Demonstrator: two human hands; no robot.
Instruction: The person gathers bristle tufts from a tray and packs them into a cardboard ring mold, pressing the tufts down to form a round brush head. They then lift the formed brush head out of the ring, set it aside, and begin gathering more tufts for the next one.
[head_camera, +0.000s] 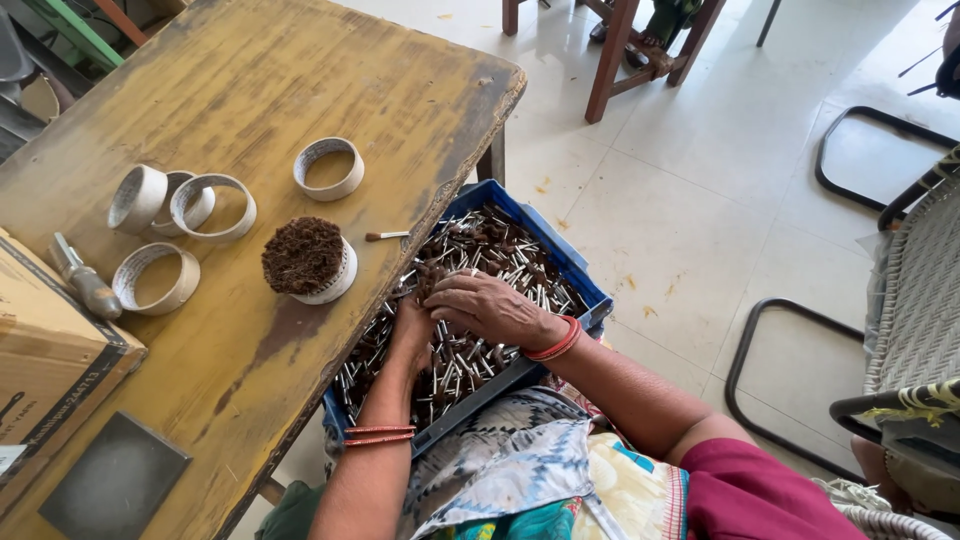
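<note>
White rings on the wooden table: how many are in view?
6. Three overlap at far left, one nearer the cardboard box, one farther back, one filled with brown-tipped sticks. None seems hidden.

Small home workshop for hand assembly: a worn yellow wooden worktop (250, 110) bearing cardboard rings (328, 168) and a filled ring (308, 260), a blue crate (560, 262) of small sticks, pale tiled floor (700, 180), and household chairs (640, 45).
</note>
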